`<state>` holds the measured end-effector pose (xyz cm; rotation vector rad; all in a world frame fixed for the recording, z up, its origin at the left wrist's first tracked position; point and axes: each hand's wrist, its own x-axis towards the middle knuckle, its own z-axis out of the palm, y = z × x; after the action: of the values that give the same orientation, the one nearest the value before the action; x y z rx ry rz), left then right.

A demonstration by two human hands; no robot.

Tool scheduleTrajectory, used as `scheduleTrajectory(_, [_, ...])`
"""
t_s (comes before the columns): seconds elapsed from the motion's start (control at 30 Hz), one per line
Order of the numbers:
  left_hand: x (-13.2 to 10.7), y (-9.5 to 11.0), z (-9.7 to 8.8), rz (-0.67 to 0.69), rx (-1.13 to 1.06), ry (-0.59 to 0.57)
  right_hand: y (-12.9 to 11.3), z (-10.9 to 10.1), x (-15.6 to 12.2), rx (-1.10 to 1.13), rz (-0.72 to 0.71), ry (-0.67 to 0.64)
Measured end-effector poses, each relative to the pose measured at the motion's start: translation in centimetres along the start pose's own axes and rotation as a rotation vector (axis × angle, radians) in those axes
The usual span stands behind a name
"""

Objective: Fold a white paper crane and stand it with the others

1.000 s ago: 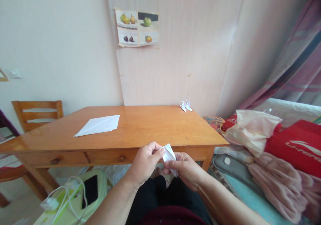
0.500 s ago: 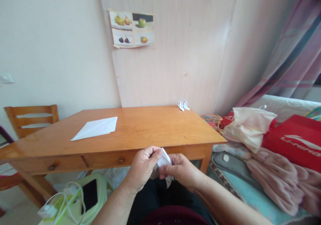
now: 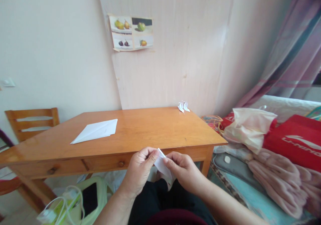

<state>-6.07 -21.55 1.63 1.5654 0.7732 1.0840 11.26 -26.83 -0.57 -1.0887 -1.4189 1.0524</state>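
Observation:
A small folded piece of white paper (image 3: 162, 166) is held between my two hands, in front of the table's near edge and above my lap. My left hand (image 3: 140, 169) pinches its upper left edge between thumb and fingers. On the other side, the thumb and fingers of my right hand (image 3: 184, 171) grip its right edge. White paper sheets (image 3: 96, 130) lie on the left part of the table. Two small folded white paper shapes (image 3: 184, 106) stand near the table's far right corner.
The wooden table (image 3: 147, 131) has drawers along its front. At lower left, a pale green stool (image 3: 101, 191) bears a black phone (image 3: 89, 198) and white cables. To the right are a red bag (image 3: 296, 138) and a pink blanket (image 3: 278, 178). A wooden chair (image 3: 32, 114) stands behind left.
My right hand has shifted slightly right along the paper, its thumb now higher on the edge, and more of the paper's face shows. The left hand has moved slightly left.

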Motion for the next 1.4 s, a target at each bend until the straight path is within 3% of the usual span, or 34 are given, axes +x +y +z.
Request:
scheduleTrajectory(0.27, [0.2,-0.1,0.3,0.001,-0.022,0.015,0.3,0.2,0.4,-0.002,-0.057,0.024])
scheduleTrajectory(0.57, [0.0,0.0,0.1,-0.019,0.014,-0.012,-0.2,-0.3,0.8,0.015,-0.016,-0.011])
scheduleTrajectory(0.9, [-0.1,-0.3,0.4,-0.034,0.063,-0.002,-0.4,-0.7,1.7,-0.063,0.014,-0.126])
scheduleTrajectory(1.13, [0.0,-0.6,0.1,-0.047,0.022,-0.004,-0.6,-1.1,1.4,-0.287,-0.006,-0.104])
scheduleTrajectory(1.4, [0.1,-0.7,-0.3,-0.046,0.007,0.015,-1.0,-1.2,1.0,-0.235,0.061,-0.146])
